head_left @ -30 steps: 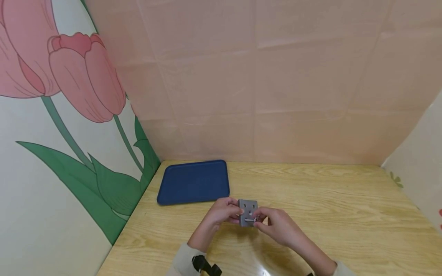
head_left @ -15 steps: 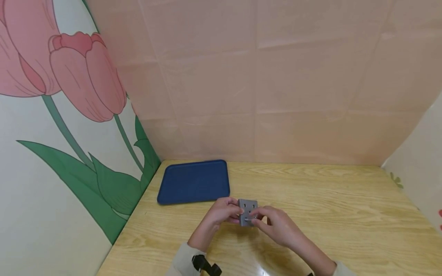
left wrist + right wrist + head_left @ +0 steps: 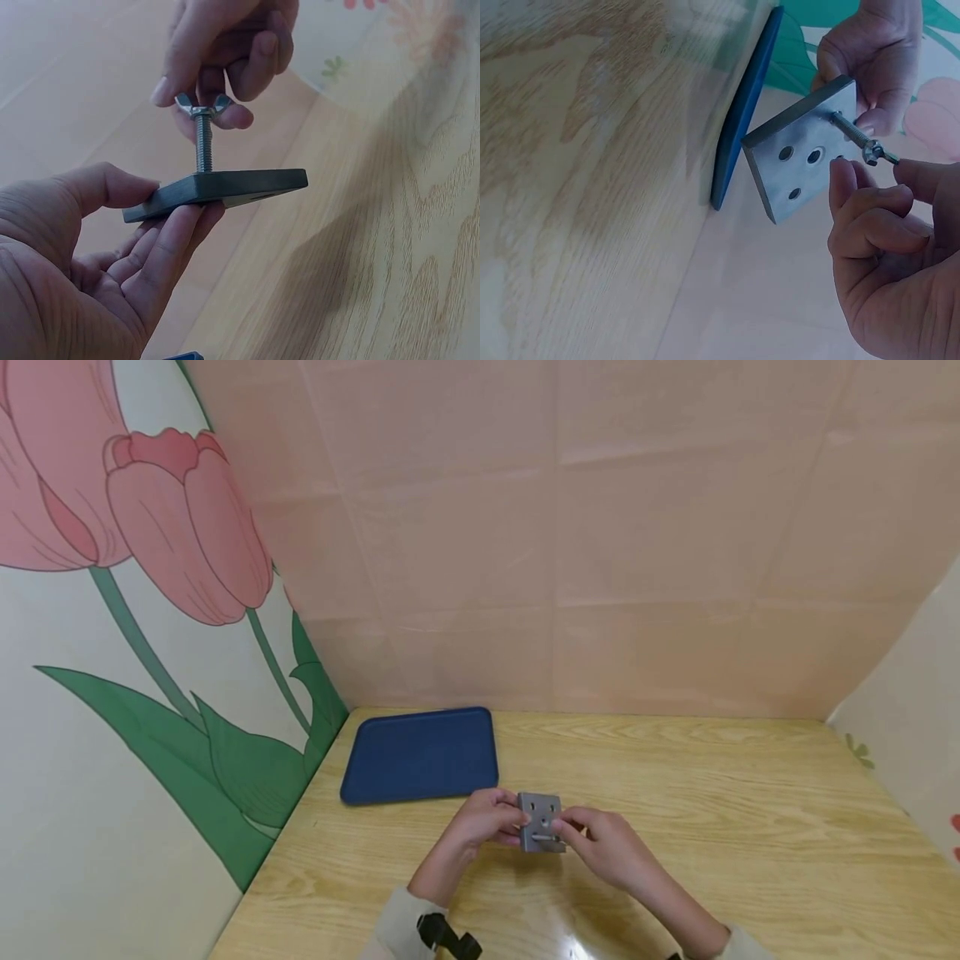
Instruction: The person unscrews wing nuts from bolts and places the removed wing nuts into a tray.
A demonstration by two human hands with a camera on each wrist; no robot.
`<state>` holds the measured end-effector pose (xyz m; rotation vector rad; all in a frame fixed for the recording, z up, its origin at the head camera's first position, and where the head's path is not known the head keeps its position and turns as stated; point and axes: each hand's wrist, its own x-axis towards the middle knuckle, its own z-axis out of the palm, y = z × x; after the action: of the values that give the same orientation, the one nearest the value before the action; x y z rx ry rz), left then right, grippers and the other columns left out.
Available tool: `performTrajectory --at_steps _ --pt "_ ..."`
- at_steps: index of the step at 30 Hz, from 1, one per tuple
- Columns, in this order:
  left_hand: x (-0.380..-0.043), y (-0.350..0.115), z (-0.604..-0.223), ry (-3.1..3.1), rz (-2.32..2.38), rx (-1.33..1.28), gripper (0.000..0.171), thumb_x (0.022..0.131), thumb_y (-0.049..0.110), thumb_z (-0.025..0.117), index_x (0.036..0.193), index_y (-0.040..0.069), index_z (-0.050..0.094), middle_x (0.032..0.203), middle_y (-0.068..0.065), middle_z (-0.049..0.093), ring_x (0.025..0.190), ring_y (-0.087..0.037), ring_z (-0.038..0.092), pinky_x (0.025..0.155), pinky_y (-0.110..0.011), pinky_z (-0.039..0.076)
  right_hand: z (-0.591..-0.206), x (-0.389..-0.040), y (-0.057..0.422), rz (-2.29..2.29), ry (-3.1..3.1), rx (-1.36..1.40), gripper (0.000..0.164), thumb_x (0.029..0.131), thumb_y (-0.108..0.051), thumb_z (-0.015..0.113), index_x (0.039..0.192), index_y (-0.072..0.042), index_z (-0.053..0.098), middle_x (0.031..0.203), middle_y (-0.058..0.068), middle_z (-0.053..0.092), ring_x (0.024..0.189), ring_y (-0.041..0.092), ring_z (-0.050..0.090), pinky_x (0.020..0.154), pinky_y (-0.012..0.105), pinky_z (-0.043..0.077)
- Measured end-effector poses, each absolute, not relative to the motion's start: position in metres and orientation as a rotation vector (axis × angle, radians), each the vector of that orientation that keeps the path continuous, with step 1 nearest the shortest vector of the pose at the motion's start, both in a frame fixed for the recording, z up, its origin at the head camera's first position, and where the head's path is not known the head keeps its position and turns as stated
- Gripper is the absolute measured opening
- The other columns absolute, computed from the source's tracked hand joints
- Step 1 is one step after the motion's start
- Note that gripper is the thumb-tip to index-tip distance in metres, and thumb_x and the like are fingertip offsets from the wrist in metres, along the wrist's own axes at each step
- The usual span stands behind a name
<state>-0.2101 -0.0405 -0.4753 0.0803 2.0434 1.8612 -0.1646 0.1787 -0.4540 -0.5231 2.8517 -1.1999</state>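
A square grey metal plate (image 3: 799, 154) with several holes is held up over the table by my left hand (image 3: 82, 247), thumb on one face and fingers under the other. From a hole near its edge a wing bolt (image 3: 203, 142) stands upright in the left wrist view, most of its threaded shaft showing. My right hand (image 3: 900, 262) is at the bolt's winged head, the thumb tip at one wing and the curled index finger close by. The head view shows both hands (image 3: 603, 852) meeting at the plate, low in the middle.
A dark blue tray (image 3: 420, 756) lies behind the left hand on the wooden table (image 3: 712, 793). A pinkish sheet (image 3: 555, 527) hangs at the back. A wall with painted tulips (image 3: 187, 527) rises at the left, a pale wall (image 3: 915, 693) at the right.
The right hand's fingers have shifted around the wing bolt's head, first over it, now back to the right. The left hand and plate stay almost in place.
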Motion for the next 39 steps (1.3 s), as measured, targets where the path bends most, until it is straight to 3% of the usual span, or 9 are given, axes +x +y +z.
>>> performTrajectory --at_steps 9,15,24,39 --pt "-0.2097 -0.0415 -0.4757 2.043 1.869 0.073 0.021 0.086 0.007 0.073 0.105 -0.001 0.069 0.093 -0.012 0.075 0.076 -0.022 0.075 0.064 -0.032 0.063 -0.4519 -0.1628 0.1774 -1.182 2.788 -0.643 0.019 0.098 -0.037 0.066 0.099 -0.019 0.074 0.085 -0.01 0.067 0.061 0.009 0.049 0.051 0.022 0.041" --pt "-0.2093 -0.0424 -0.4761 2.047 1.867 0.074 0.022 0.086 0.007 0.073 0.106 -0.001 0.069 0.093 -0.012 0.075 0.076 -0.022 0.075 0.063 -0.031 0.063 -0.4507 -0.1609 0.1766 -1.174 2.793 -0.689 0.013 0.093 -0.026 0.074 0.101 -0.016 0.074 0.086 -0.01 0.068 0.056 0.003 0.046 0.048 0.021 0.04" --pt "-0.2104 -0.0426 -0.477 2.049 1.867 0.061 0.021 0.086 0.006 0.073 0.105 -0.001 0.069 0.092 -0.012 0.075 0.075 -0.021 0.074 0.062 -0.03 0.062 -0.4512 -0.1589 0.1735 -1.138 2.863 -0.665 0.014 0.089 -0.013 0.076 0.103 -0.016 0.074 0.088 -0.01 0.069 0.054 0.002 0.044 0.046 0.021 0.039" --pt "-0.2096 -0.0445 -0.4756 2.043 1.878 0.074 0.023 0.086 0.006 0.073 0.107 -0.002 0.068 0.093 -0.012 0.075 0.076 -0.022 0.074 0.065 -0.032 0.063 -0.4539 -0.1608 0.1721 -1.145 2.875 -0.711 0.014 0.089 -0.01 0.076 0.102 -0.016 0.074 0.087 -0.008 0.069 0.052 0.0 0.043 0.045 0.021 0.039"
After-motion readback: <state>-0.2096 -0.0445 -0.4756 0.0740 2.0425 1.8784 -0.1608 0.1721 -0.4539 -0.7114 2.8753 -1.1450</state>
